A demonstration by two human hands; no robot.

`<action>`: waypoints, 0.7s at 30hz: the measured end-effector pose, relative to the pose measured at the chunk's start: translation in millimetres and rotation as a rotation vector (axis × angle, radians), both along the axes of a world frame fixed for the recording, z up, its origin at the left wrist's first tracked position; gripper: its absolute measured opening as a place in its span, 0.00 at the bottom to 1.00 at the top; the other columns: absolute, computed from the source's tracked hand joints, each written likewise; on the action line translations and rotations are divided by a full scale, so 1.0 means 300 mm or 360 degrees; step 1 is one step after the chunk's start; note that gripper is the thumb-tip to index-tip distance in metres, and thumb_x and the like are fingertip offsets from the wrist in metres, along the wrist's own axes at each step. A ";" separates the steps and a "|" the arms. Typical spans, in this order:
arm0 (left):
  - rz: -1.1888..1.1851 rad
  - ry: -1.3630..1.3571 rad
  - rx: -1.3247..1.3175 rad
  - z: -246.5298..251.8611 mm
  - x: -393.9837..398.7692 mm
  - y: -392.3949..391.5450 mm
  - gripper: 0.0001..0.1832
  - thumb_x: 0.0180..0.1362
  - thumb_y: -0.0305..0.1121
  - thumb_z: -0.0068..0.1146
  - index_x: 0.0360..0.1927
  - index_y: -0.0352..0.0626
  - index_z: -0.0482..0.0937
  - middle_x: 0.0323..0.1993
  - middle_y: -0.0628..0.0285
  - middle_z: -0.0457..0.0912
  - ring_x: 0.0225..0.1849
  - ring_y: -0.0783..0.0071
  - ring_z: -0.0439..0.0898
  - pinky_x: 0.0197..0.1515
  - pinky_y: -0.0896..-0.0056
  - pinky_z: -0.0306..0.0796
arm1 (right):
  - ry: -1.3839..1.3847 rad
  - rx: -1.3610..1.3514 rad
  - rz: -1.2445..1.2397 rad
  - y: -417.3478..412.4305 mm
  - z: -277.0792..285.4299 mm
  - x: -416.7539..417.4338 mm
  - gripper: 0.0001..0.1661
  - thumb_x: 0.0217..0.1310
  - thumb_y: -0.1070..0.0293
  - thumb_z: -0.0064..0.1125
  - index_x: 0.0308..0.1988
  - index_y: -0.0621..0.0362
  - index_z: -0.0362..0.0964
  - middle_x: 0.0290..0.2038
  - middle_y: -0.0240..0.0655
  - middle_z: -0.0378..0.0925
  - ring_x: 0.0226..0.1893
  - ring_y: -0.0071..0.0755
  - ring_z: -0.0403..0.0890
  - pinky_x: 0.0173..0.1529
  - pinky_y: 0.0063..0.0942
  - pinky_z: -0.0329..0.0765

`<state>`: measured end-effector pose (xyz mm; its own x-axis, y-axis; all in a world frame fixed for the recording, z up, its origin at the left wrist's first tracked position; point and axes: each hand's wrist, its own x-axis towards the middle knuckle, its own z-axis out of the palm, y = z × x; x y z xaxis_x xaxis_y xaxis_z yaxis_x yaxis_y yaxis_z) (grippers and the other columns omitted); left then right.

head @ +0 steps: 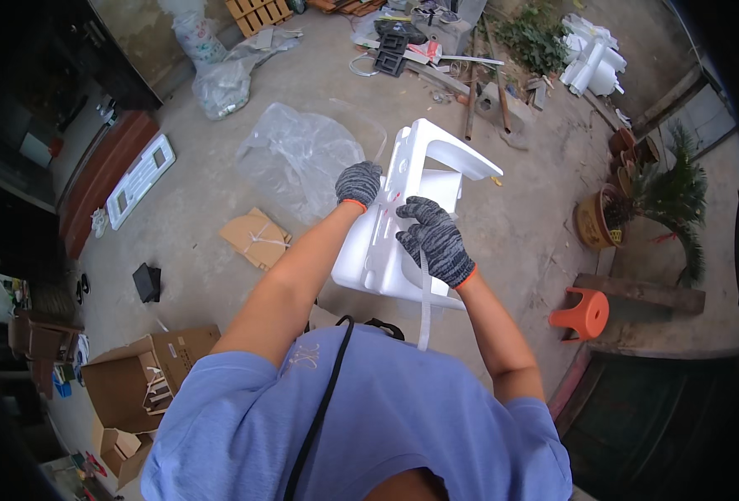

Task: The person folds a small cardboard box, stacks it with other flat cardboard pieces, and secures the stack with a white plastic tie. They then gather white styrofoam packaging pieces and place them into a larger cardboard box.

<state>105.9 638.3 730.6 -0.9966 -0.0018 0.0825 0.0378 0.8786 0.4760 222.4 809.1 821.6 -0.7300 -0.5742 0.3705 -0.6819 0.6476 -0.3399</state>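
Observation:
White molded foam packing pieces (355, 263) stand together in front of me, one with a tall frame-like arm on its far right. My left hand (358, 184), in a grey knit glove with an orange cuff, is closed at their left side. A pale plastic packing strap (382, 134) curves up from it. Over the near right part of the foam is my right hand (438, 243), gloved alike, its fingers partly curled around the strap. From there the strap's other length (425, 307) hangs towards my shirt. Some foam is hidden behind my hands.
Clear plastic sheeting (300, 156) and tied flat cardboard (256, 238) lie on the concrete to the left. An open cardboard box (184, 351) stands near left. An orange stool (588, 314) and potted plants (598, 216) are right; scrap pipes (471, 100) lie beyond.

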 end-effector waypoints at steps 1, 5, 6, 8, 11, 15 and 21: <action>-0.0020 -0.0027 -0.0028 0.010 0.004 0.014 0.20 0.56 0.42 0.35 0.34 0.42 0.78 0.36 0.50 0.78 0.39 0.52 0.76 0.44 0.55 0.67 | -0.0015 -0.0256 0.0120 -0.020 -0.008 -0.008 0.18 0.51 0.57 0.53 0.35 0.61 0.72 0.40 0.44 0.73 0.50 0.46 0.67 0.54 0.34 0.64; -0.0193 -0.0055 -0.0103 -0.051 -0.030 0.011 0.19 0.55 0.42 0.35 0.33 0.41 0.77 0.36 0.51 0.78 0.40 0.53 0.75 0.44 0.54 0.67 | -0.0001 0.0191 0.0672 -0.069 -0.021 -0.059 0.10 0.56 0.67 0.46 0.37 0.52 0.73 0.33 0.37 0.74 0.39 0.44 0.73 0.49 0.34 0.67; -0.0111 -0.0118 -0.0031 -0.006 -0.010 0.023 0.18 0.54 0.41 0.36 0.32 0.43 0.77 0.36 0.51 0.78 0.39 0.53 0.76 0.43 0.55 0.67 | 0.0156 0.0011 0.0746 -0.070 -0.018 -0.066 0.08 0.55 0.68 0.47 0.35 0.53 0.72 0.28 0.36 0.73 0.31 0.43 0.73 0.41 0.34 0.70; -0.0267 -0.0151 -0.0103 -0.090 -0.033 -0.003 0.17 0.55 0.41 0.37 0.32 0.43 0.77 0.34 0.51 0.78 0.38 0.53 0.75 0.43 0.58 0.67 | -0.0310 -0.0282 0.0562 -0.066 -0.023 -0.070 0.08 0.57 0.67 0.47 0.34 0.56 0.72 0.27 0.34 0.74 0.29 0.37 0.74 0.37 0.31 0.70; -0.0255 -0.0002 0.0025 -0.049 -0.009 0.012 0.13 0.54 0.34 0.39 0.34 0.46 0.77 0.34 0.55 0.78 0.37 0.59 0.76 0.44 0.64 0.68 | -0.1410 -0.1650 -0.0112 -0.028 -0.051 -0.090 0.15 0.63 0.60 0.44 0.31 0.61 0.69 0.23 0.31 0.72 0.26 0.21 0.70 0.33 0.24 0.69; -0.0366 0.0442 0.0374 0.079 0.101 0.056 0.14 0.54 0.27 0.38 0.39 0.45 0.75 0.34 0.59 0.78 0.37 0.61 0.76 0.45 0.66 0.67 | -0.1036 -0.1378 -0.0367 0.067 -0.160 -0.147 0.11 0.60 0.64 0.47 0.33 0.61 0.69 0.24 0.30 0.71 0.25 0.23 0.70 0.34 0.24 0.70; -0.0857 0.0766 0.0258 0.199 0.228 0.077 0.20 0.53 0.42 0.46 0.50 0.49 0.71 0.58 0.55 0.62 0.60 0.55 0.59 0.61 0.54 0.48 | -0.1216 -0.1175 -0.0362 0.024 -0.173 -0.101 0.10 0.55 0.69 0.53 0.38 0.58 0.70 0.30 0.31 0.73 0.27 0.24 0.71 0.35 0.21 0.72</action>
